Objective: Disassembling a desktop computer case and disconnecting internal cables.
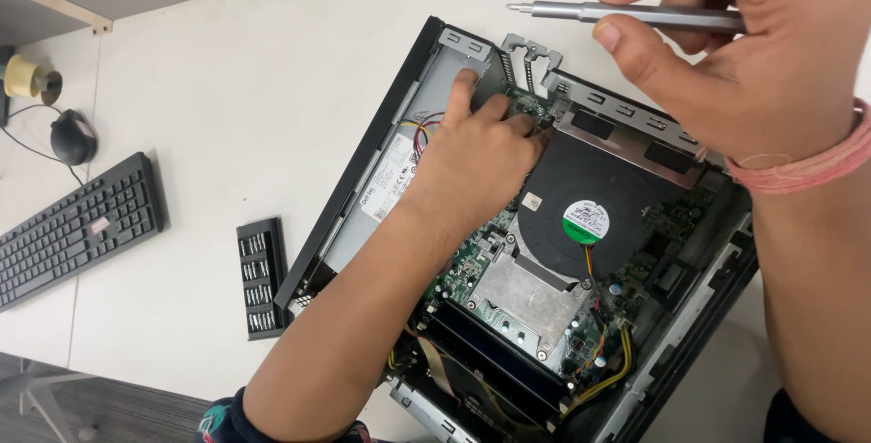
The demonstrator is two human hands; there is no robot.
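Observation:
An open desktop computer case (381, 148) lies flat on a white table, showing a green circuit board, a black fan shroud (594, 202) with a green-labelled fan hub and a metal heatsink plate (526, 293). My left hand (476, 157) reaches into the case's upper corner, fingertips pressed on a small green card near the rear bracket. My right hand (735, 53) hovers above the case's back edge and grips a slim grey screwdriver (626, 14), its tip pointing left in the air.
A black bit holder (260, 277) with several bits lies left of the case. A black keyboard (77, 225) and a mouse (73, 134) sit at the far left. A yellow spool (24, 77) stands near the table's left edge.

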